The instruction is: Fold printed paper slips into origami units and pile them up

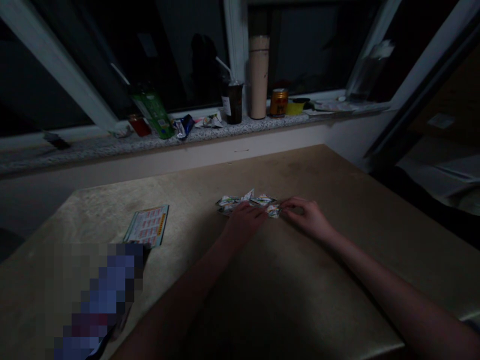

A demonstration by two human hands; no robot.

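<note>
A folded piece of printed paper (247,201) with several points lies on the tan table (337,190) in dim light. My left hand (243,222) rests on its near edge, fingers curled and pressed down on it. My right hand (305,216) pinches the paper's right end between fingertips. Both forearms reach in from the bottom of the view.
A printed card (147,226) lies flat on the table at the left, above a blurred patch. The stone windowsill (93,145) behind holds a green bottle (153,110), a dark cup with a straw (233,102), a tall beige flask (258,77), a gold can (279,102) and wrappers.
</note>
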